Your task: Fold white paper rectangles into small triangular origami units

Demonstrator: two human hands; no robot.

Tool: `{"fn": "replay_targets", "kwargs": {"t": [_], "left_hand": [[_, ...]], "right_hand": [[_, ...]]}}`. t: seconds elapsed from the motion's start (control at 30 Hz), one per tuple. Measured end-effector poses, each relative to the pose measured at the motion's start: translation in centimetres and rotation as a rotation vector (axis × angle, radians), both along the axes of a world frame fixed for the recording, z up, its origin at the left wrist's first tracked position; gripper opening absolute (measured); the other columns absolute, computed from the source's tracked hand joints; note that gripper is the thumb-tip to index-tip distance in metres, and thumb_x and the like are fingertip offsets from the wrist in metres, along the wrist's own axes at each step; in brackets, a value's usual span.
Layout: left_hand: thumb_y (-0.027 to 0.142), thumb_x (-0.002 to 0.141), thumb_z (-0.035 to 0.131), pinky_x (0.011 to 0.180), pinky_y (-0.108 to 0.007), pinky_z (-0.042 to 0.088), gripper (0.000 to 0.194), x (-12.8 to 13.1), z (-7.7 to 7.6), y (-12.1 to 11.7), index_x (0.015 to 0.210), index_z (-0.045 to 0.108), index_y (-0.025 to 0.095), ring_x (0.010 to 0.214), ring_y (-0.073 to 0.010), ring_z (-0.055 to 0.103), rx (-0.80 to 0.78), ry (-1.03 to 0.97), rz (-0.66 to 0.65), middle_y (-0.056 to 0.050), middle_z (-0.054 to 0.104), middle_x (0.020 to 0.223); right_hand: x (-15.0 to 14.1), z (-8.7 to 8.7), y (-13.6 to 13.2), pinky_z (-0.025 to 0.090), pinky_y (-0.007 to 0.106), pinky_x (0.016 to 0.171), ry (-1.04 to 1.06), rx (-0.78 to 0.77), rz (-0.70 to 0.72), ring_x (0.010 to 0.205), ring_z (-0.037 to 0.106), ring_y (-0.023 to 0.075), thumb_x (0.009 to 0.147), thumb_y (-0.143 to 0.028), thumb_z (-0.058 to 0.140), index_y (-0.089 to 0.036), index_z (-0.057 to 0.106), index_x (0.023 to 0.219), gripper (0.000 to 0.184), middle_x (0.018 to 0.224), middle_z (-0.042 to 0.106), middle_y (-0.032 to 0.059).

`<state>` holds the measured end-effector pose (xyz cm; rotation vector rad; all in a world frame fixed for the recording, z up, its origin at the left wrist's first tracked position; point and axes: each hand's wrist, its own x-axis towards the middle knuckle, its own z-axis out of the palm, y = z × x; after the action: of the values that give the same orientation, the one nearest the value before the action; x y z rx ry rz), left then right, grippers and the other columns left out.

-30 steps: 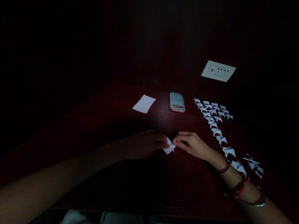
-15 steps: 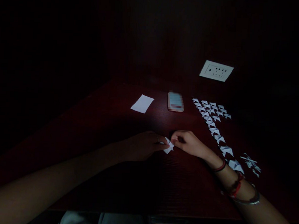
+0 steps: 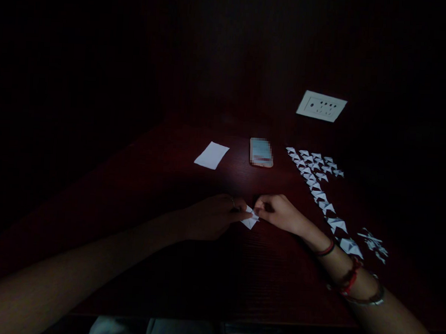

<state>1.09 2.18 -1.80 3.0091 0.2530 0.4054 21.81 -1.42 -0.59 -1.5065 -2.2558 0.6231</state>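
A small folded piece of white paper (image 3: 250, 222) lies on the dark red table (image 3: 276, 284) between my hands. My left hand (image 3: 215, 218), with a ring on one finger, is closed on its left side, the thumb lying across the top. On the right edge, the fingertips of my right hand (image 3: 279, 213) pinch the same paper. Bracelets circle my right wrist and forearm. The paper's upper part is partly covered by my fingers.
A flat white sheet (image 3: 212, 155) lies farther back, with a phone (image 3: 261, 152) to its right. Several folded white paper pieces (image 3: 319, 196) stand in rows on the right. Thin paper scraps (image 3: 373, 241) lie near my right forearm. A socket plate (image 3: 322, 106) is on the wall.
My left fingers have shifted slightly on the folded paper, and more of its left side shows. My right hand keeps its pinch almost unmoved.
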Motion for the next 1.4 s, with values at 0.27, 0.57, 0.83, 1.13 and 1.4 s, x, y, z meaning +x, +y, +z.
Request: {"fn": "replay_targets", "kwargs": {"t": [0.27,0.57,0.83,1.13,1.4], "left_hand": [[0.005,0.070,0.041,0.086,-0.033,0.031,0.049,0.4,-0.1,-0.1,0.117,0.038,0.019,0.097,-0.0188,0.043,0.053,0.031,0.018,-0.007,0.043,0.113],[0.006,0.074,0.040,0.080,-0.031,0.036,0.042,0.5,0.0,-0.4,0.115,0.040,0.016,0.091,-0.0186,0.045,0.062,0.035,0.061,-0.007,0.045,0.109],[0.009,0.074,0.041,0.080,-0.031,0.035,0.041,0.5,-0.4,-0.4,0.114,0.041,0.016,0.095,-0.0195,0.043,0.039,0.027,0.065,-0.008,0.045,0.110],[0.007,0.074,0.040,0.084,-0.032,0.034,0.046,0.3,-0.2,-0.3,0.119,0.037,0.016,0.098,-0.0191,0.043,0.051,0.045,0.063,-0.008,0.044,0.113],[0.001,0.071,0.040,0.091,-0.029,0.031,0.052,-0.2,-0.2,0.7,0.119,0.038,0.023,0.105,-0.0153,0.040,0.051,0.018,-0.015,-0.003,0.042,0.119]], "right_hand": [[0.0,0.1,0.0,0.035,0.019,0.054,0.013,-0.008,0.000,0.057,0.047,0.0073,0.066,-0.014,0.045,-0.014,0.056,0.068,0.011,0.063,0.054,-0.0017],[0.0,0.1,0.0,0.037,0.020,0.054,0.053,-0.006,-0.025,0.056,0.048,0.0081,0.070,-0.016,0.046,-0.013,0.057,0.072,0.011,0.063,0.055,-0.0003],[0.0,-0.2,0.1,0.036,0.019,0.053,0.061,0.011,-0.055,0.056,0.049,0.0081,0.073,-0.019,0.048,-0.013,0.057,0.072,0.012,0.063,0.056,0.0006],[0.8,0.0,-0.7,0.037,0.020,0.061,-0.025,0.314,0.137,0.066,0.049,0.0094,0.081,-0.023,0.042,-0.015,0.058,0.084,0.018,0.073,0.055,0.0024],[2.0,0.2,-1.6,0.035,0.020,0.056,-0.378,0.364,0.359,0.061,0.047,0.0084,0.083,-0.023,0.039,-0.022,0.057,0.100,0.025,0.076,0.051,0.0011]]}}
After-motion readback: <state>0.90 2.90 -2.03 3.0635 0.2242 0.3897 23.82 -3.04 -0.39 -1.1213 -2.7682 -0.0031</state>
